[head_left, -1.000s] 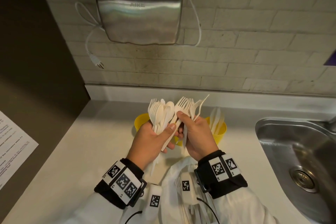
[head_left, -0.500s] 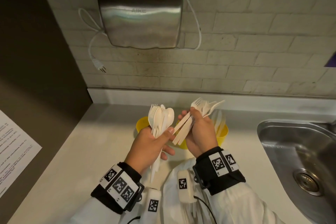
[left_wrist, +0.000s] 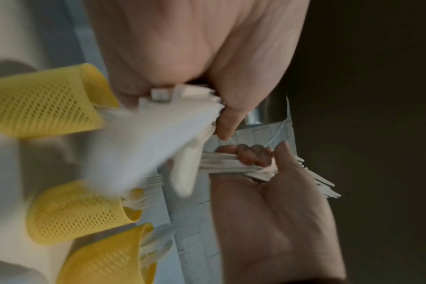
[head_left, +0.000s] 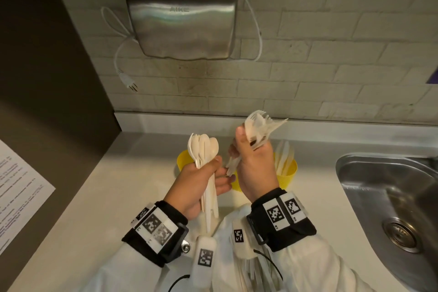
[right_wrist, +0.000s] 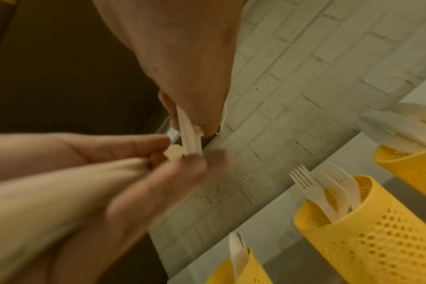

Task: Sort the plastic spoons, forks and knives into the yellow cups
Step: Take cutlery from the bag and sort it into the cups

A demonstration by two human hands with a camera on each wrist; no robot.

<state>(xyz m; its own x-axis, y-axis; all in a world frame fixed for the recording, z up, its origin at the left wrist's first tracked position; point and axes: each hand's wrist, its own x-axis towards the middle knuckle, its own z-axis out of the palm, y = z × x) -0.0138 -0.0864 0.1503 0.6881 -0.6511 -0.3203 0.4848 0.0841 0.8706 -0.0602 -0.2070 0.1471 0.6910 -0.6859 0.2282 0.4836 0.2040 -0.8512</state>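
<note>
My left hand grips a bunch of white plastic spoons by their handles, bowls up. Beside it, slightly higher, my right hand grips a fan of white forks, tines pointing up and right. Both hands hover over three yellow perforated cups on the counter. The left cup and the right cup, which holds white cutlery, show past the hands; the middle one is mostly hidden. In the right wrist view the middle cup holds forks. The left wrist view shows the spoon handles in my fist.
A steel sink lies at the right of the white counter. A metal hand dryer hangs on the brick wall, its plug dangling. A dark panel with a paper sheet stands left. More white cutlery lies under my wrists.
The forks and spoons were one bundle shared by both hands. My right hand has drawn the forks out and lifted them up and right, while the left keeps the spoons.
</note>
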